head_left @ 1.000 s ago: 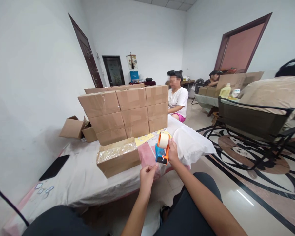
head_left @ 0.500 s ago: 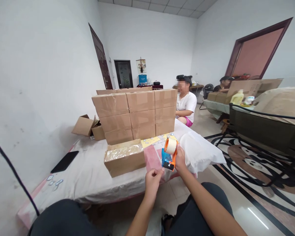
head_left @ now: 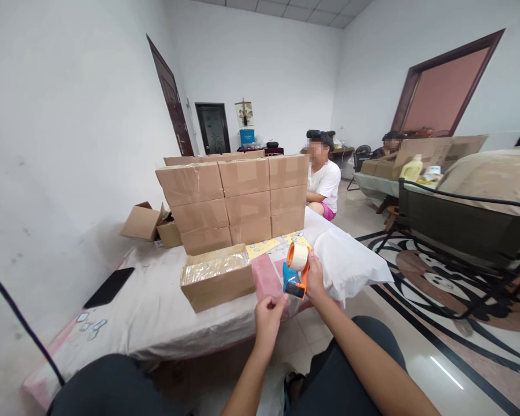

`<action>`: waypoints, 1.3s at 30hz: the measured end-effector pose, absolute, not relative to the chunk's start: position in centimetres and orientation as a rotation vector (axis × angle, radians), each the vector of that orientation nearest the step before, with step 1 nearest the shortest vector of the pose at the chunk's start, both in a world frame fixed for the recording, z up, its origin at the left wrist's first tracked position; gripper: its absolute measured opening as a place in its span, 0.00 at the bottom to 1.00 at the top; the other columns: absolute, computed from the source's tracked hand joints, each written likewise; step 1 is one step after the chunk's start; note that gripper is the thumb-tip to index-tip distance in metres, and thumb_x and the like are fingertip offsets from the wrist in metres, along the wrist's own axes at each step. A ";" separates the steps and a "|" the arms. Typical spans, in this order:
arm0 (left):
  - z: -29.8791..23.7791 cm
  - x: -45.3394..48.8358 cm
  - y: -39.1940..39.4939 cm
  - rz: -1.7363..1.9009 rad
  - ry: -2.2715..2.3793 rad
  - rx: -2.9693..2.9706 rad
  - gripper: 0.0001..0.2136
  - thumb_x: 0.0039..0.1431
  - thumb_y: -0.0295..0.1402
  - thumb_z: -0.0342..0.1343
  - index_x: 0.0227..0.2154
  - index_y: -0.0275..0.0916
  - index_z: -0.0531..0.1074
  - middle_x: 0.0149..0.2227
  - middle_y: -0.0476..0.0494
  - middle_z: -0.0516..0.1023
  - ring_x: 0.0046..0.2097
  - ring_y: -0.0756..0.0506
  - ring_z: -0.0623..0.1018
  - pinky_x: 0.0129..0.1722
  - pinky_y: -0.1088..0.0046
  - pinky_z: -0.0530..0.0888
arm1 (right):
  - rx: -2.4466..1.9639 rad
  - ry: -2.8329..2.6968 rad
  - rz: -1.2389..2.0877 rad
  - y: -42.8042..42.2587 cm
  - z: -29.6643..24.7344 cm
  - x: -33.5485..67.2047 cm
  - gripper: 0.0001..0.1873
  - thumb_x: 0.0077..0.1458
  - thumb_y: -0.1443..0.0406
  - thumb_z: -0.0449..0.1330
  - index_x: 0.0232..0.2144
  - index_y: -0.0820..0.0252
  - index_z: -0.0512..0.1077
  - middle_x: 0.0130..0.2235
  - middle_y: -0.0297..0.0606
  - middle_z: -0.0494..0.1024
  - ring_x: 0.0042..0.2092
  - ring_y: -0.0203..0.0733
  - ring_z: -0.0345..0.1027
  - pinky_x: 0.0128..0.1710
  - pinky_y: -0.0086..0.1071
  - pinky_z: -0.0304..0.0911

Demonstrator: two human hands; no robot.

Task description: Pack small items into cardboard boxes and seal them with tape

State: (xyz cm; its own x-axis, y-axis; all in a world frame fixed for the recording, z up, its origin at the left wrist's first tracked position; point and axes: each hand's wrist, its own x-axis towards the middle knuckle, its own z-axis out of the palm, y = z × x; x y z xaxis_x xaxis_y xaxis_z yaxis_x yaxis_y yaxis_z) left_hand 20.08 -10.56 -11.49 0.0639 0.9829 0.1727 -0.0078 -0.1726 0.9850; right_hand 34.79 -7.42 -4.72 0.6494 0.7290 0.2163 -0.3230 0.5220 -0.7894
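My right hand (head_left: 315,278) is closed round the orange handle of a tape dispenser (head_left: 296,283), which carries a roll of pale tape (head_left: 298,256) at its top. Blue and black parts sit at its lower end. My left hand (head_left: 268,319) is pinched, thumb and finger meeting right at that lower end; whatever is between the fingertips is too small to make out. To the left of my hands, an open cardboard box (head_left: 219,284) stands on the covered table (head_left: 156,315). Shiny clear wrapping shows inside it.
Behind the open box rises a stack of cardboard boxes (head_left: 242,199). A black flat object (head_left: 109,287) and an opened carton (head_left: 141,222) lie on the left. A person in a white shirt (head_left: 327,179) sits beyond; a chair (head_left: 459,202) stands on the right.
The view has shifted slightly, so the surroundings sit a little further left. Both hands hold nearly the same pose at the tape dispenser.
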 end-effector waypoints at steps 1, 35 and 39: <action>-11.6 20.1 -10.5 1.288 1.069 1.367 0.26 0.48 0.56 0.62 0.15 0.40 0.60 0.18 0.54 0.60 0.25 0.51 0.63 0.27 0.75 0.61 | -0.790 -0.575 0.678 -7.4 -4.8 34.8 0.23 0.49 0.46 0.65 0.35 0.58 0.74 0.30 0.31 0.78 0.35 0.40 0.73 0.37 0.30 0.68; -10.8 19.6 -11.4 1.277 1.051 1.459 0.16 0.51 0.46 0.65 0.23 0.40 0.69 0.24 0.50 0.73 0.30 0.48 0.73 0.34 0.73 0.68 | -0.883 -0.561 0.682 -6.6 -6.1 34.4 0.22 0.52 0.45 0.60 0.30 0.58 0.70 0.27 0.31 0.75 0.28 0.37 0.69 0.29 0.30 0.66; -11.0 19.6 -11.4 1.291 1.055 1.486 0.16 0.51 0.45 0.65 0.23 0.40 0.68 0.26 0.49 0.75 0.32 0.47 0.74 0.36 0.72 0.69 | -0.869 -0.582 0.688 -6.9 -5.6 33.9 0.23 0.52 0.45 0.60 0.29 0.58 0.70 0.25 0.31 0.74 0.28 0.37 0.69 0.29 0.30 0.66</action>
State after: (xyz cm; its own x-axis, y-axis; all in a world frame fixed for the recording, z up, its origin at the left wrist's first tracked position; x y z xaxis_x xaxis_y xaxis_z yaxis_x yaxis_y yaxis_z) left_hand 19.58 -11.36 -11.05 0.0996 0.9634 0.2489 0.0515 -0.2548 0.9656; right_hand 33.91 -6.95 -5.56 0.6443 0.7435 0.1792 -0.3004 0.4616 -0.8347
